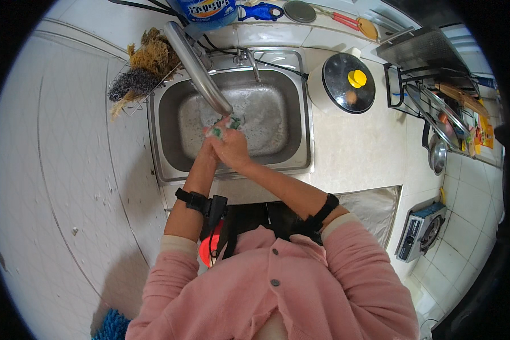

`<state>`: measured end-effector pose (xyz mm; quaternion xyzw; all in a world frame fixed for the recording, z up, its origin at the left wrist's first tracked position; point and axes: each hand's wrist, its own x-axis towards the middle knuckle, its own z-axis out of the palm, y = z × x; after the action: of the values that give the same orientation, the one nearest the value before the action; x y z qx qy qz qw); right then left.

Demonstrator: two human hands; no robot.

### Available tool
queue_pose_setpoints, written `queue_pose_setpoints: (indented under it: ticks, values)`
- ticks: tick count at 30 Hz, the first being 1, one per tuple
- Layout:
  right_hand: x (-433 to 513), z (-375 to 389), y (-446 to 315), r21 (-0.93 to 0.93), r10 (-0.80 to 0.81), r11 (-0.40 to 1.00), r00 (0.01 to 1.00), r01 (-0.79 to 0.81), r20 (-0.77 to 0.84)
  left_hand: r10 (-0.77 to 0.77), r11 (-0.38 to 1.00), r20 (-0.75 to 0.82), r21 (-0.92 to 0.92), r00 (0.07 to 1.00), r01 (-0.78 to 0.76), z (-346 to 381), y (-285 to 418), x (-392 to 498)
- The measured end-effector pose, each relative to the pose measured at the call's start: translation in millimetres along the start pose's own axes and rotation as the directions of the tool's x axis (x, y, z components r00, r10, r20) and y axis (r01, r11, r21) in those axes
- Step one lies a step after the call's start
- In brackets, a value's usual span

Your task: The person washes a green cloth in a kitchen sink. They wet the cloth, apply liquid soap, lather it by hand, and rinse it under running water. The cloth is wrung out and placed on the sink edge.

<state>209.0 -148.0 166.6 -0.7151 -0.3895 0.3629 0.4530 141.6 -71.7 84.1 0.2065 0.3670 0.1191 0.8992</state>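
My left hand (213, 134) and my right hand (232, 144) meet over the stainless steel sink (295, 146), just below the tip of a large steel faucet (199, 74). White suds and a green, crumpled thing (235, 123), perhaps a scrubbing cloth, show between and beyond the fingers. The two hands press together around it; which of them grips it is partly hidden. Wet foam lies over the sink's bottom. Behind the sink, a thinner curved spout (253, 63) stands over the back rim.
A lidded pot (348, 83) stands right of the sink, beside a dish rack (408, 91). A wire basket (138, 104) with scouring fibres hangs at the left. A blue detergent bottle (210, 12) and a blue-handled peeler (261, 12) lie along the back ledge. A portable gas stove (421, 233) sits at the right.
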Motion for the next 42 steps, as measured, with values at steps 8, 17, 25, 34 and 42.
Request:
queue_pose_setpoints:
  ticks: [8, 17, 25, 34, 42]
  values:
    - [36, -24, -11, -0.121, 0.038, 0.989, 0.94, -0.083, -0.339, 0.051, 0.998, -0.406, -0.022, 0.912, -0.066, 73, 9, -28]
    - [41, -28, 1, -0.117, 0.056, 0.988, 0.933, -0.104, -0.356, 0.091, 0.985, -0.224, -0.124, 0.97, -0.121, 69, -4, -21]
    - [36, -29, 7, -0.112, 0.101, 0.984, 0.955, -0.137, -0.278, 0.129, 0.976, -0.245, -0.142, 0.961, -0.167, 69, -2, -13]
    - [47, -29, 6, 0.419, 0.037, 0.906, 0.998, -0.051, 0.042, 0.066, 0.988, -0.241, -0.12, 0.968, -0.098, 96, 49, -28]
    - [81, -74, -14, 0.615, 0.209, 0.715, 0.941, -0.332, 0.266, -0.079, 0.991, 0.345, -0.071, 0.935, 0.11, 87, 40, -27]
